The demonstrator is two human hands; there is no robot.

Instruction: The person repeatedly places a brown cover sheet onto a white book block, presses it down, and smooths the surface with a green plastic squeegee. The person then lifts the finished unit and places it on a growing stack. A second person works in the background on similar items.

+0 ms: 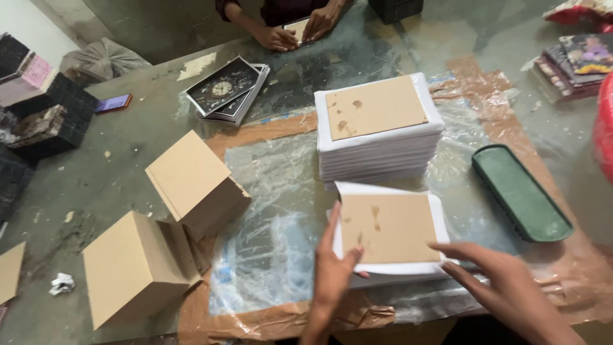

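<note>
A brown board (389,228) is being squared on a white sheet (436,206) that is lying on the plastic-covered desk (268,191), directly in front of the person. The left hand (333,271) is being pressed edge-on against the board's left side, fingers straight and nothing enclosed; the right hand (504,281) is being laid flat at the board's lower right corner, fingers spread, its grip likewise closed on nothing. The step in hand is judged to be the centring of the board on the sheet, with white margins being left showing on the far and right sides. Just beyond, a tall stack of white sheets (380,147) topped by a like board is being kept, and a green oblong tray (520,195) is lying to the right, apart from the work. Two stacks of plain boards (159,236) are standing to the left. At the far edge, another person's hands (297,29) are being occupied with a small card. The next move is judged to call for firm, even pressure on the board, without shifting it from its margins.
</note>
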